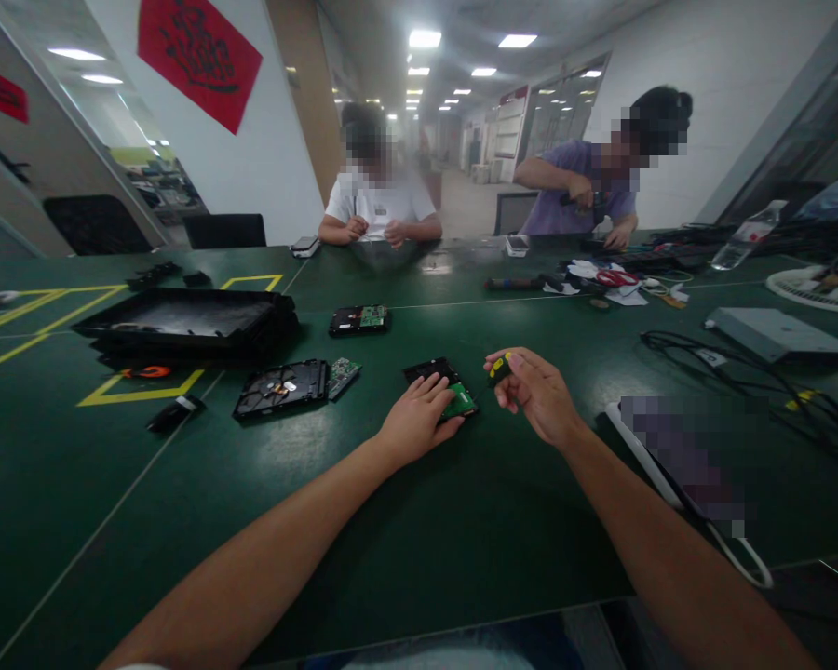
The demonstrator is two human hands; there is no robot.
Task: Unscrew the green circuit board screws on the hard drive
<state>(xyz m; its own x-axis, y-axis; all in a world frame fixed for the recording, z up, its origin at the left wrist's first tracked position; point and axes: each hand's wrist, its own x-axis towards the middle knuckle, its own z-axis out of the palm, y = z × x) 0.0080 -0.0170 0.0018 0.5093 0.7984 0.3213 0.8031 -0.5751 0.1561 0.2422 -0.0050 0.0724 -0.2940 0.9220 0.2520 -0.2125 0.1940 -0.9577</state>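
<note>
My left hand lies flat with outstretched fingers across a hard drive on the green table. Part of the drive's black body and green circuit board shows past the fingers; the rest is covered. Just right of the drive, my right hand is raised above the table, its fingers closed on a screwdriver with a black-and-yellow handle. I cannot make out its shaft. To the left lie a black drive-like casing, a loose circuit board and, farther back, another hard drive.
Stacked black trays stand at the left, near an orange-handled tool. At the right are a phone-like device, black cables, a grey box and a bottle. Two people work across the table.
</note>
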